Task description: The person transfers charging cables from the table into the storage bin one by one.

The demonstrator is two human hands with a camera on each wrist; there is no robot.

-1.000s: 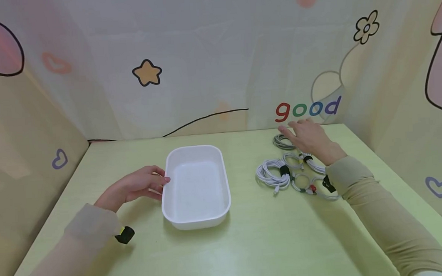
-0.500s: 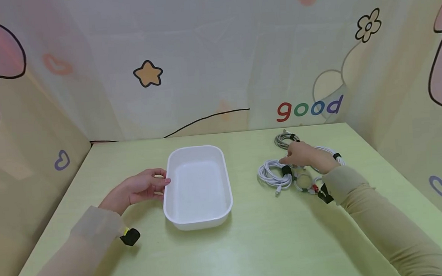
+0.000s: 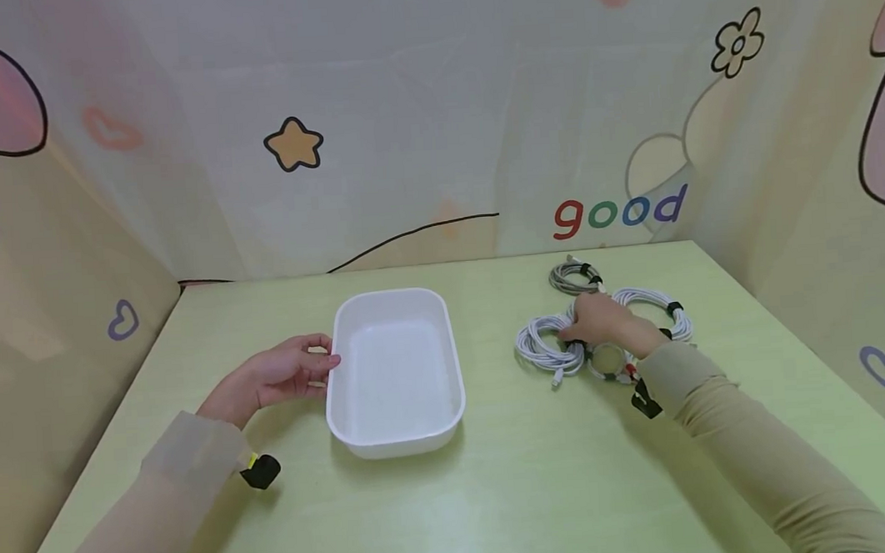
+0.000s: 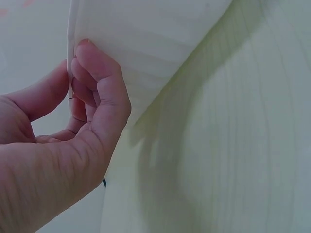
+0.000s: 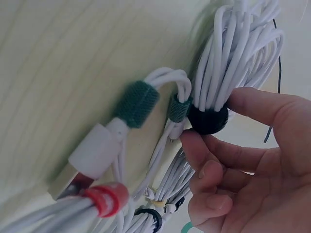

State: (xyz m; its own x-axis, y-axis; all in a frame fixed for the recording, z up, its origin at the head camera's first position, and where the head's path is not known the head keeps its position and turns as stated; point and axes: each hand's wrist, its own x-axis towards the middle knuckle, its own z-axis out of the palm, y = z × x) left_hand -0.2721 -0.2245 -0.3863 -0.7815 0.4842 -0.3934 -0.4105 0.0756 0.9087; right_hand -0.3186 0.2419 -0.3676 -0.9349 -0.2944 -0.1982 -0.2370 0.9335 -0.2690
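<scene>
My left hand (image 3: 282, 372) pinches the left rim of a white plastic tub (image 3: 398, 433), thumb at the inside and fingers at the outer wall. In the left wrist view, the tub's wall (image 4: 141, 39) rises between thumb and fingers. On the right side of the table, my right hand (image 3: 608, 322) grips a thick coil of white cable (image 3: 544, 350) at its black strap. The right wrist view shows thumb and forefinger on either side of that strap (image 5: 209, 120). A smaller white cable with green ties (image 5: 138, 104) lies right beside it.
A grey cable coil (image 3: 566, 280) lies behind the right hand. Another white coil with a black tie (image 3: 642, 293) is to its right. A cable with a red tie (image 5: 104, 199) sits closer in. Printed curtains (image 3: 406, 145) border the table (image 3: 455, 518) at back and sides.
My right hand came down and back from above the grey coil onto the thick white coil, its fingers closing at the strap. The left hand stays at the tub's rim.
</scene>
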